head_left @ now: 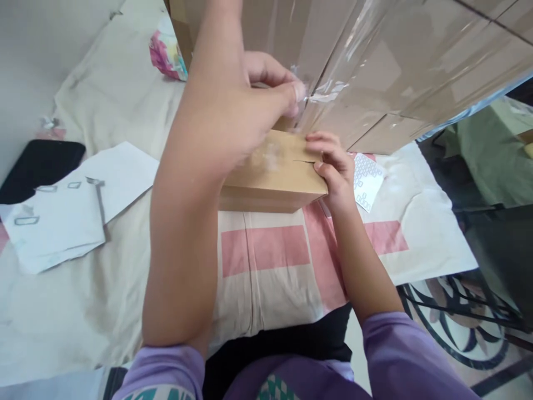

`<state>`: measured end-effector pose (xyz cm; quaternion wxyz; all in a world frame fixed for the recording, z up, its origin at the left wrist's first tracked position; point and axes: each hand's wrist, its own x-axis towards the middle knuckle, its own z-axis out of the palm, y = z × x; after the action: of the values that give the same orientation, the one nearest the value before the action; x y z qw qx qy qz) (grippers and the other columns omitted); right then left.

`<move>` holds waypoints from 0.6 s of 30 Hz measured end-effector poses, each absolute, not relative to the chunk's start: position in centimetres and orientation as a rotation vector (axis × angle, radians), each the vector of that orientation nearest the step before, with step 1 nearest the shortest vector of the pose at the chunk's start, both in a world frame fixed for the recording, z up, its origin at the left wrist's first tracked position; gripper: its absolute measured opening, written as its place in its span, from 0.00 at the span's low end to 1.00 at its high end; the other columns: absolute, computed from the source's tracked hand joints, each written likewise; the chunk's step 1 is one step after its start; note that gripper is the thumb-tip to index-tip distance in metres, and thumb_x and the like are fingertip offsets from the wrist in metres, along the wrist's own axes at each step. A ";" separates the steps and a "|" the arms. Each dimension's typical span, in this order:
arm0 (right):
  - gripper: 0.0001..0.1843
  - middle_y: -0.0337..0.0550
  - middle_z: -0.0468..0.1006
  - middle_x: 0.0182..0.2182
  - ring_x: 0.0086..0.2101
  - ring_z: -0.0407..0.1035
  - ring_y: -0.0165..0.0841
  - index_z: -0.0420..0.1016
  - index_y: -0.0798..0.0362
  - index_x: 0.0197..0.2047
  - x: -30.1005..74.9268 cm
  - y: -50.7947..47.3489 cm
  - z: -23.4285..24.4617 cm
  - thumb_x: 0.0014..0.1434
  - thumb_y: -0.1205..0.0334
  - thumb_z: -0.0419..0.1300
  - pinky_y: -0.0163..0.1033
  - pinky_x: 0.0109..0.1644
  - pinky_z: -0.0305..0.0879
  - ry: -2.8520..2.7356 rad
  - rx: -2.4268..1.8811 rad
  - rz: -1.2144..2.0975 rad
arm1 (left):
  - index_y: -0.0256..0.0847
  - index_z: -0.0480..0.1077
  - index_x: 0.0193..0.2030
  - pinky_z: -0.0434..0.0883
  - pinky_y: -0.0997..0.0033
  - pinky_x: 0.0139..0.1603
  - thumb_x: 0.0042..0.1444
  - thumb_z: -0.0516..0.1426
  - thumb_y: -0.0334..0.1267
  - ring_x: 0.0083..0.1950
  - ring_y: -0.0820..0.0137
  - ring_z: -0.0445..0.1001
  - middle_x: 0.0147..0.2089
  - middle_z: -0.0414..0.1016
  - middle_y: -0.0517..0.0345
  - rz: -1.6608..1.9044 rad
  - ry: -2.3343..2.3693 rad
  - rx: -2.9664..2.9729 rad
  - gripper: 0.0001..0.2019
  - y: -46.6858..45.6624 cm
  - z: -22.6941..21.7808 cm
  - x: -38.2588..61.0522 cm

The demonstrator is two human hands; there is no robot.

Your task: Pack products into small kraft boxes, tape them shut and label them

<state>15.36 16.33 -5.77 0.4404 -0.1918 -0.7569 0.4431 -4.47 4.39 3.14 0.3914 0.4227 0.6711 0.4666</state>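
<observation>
A small brown cardboard box (275, 183) rests on the cloth in front of me, with a slit between its top flaps at the right end. My right hand (335, 166) grips that end, fingers and thumb lying on either side of the slit. Above the box, my left hand (270, 89) is closed in a pinch on a bit of clear tape (300, 91), close to the taped face of the stacked cartons (383, 72). Motion blurs the left hand slightly, and its forearm covers the left end of the small box.
On the left lie white papers (62, 216) and a black phone-like slab (41, 166). A colourful packet (166, 53) stands farther back. A white printed sheet (368, 180) is right of the box, on the cream and pink cloth (266, 250). The cloth's edge drops off at right.
</observation>
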 end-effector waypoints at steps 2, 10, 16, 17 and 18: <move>0.14 0.40 0.75 0.52 0.62 0.65 0.48 0.80 0.43 0.37 15.6 15.9 -5.7 0.61 0.43 0.63 0.63 0.67 0.61 -1.874 -0.508 1.116 | 0.64 0.52 0.72 0.74 0.63 0.44 0.63 0.47 0.53 0.63 0.52 0.75 0.58 0.69 0.67 1.271 1.696 1.271 0.30 3.9 3.6 -4.7; 0.26 0.40 0.74 0.53 0.62 0.64 0.50 0.78 0.45 0.34 14.8 15.6 -7.8 0.60 0.31 0.56 0.65 0.69 0.55 -1.823 -0.396 1.092 | 0.48 0.62 0.67 0.73 0.56 0.51 0.58 0.66 0.45 0.48 0.59 0.79 0.40 0.79 0.64 1.345 1.793 1.389 0.32 3.6 3.5 -6.8; 0.25 0.42 0.75 0.53 0.59 0.66 0.49 0.80 0.45 0.35 14.6 16.7 -7.9 0.61 0.33 0.55 0.62 0.69 0.56 -1.821 -0.264 1.141 | 0.46 0.67 0.61 0.68 0.54 0.61 0.55 0.69 0.41 0.51 0.62 0.79 0.36 0.78 0.64 1.306 1.771 1.106 0.28 2.0 2.8 -9.5; 0.26 0.42 0.76 0.53 0.59 0.67 0.49 0.80 0.45 0.35 14.7 16.8 -7.8 0.60 0.32 0.55 0.62 0.68 0.57 -1.828 -0.265 1.154 | 0.47 0.68 0.60 0.68 0.53 0.62 0.55 0.69 0.40 0.51 0.62 0.79 0.36 0.78 0.64 1.289 1.757 1.100 0.27 1.6 3.0 -9.6; 0.27 0.43 0.76 0.53 0.59 0.68 0.49 0.80 0.46 0.34 14.7 16.9 -7.7 0.59 0.31 0.55 0.62 0.68 0.57 -1.833 -0.268 1.164 | 0.47 0.70 0.59 0.68 0.53 0.62 0.54 0.70 0.40 0.49 0.61 0.80 0.35 0.78 0.64 1.264 1.748 1.098 0.26 1.3 3.1 -9.7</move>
<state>14.69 16.94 -7.66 0.4589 -0.1087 -0.7444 0.4727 -9.65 1.27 3.11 0.3528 0.4244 0.6759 0.4885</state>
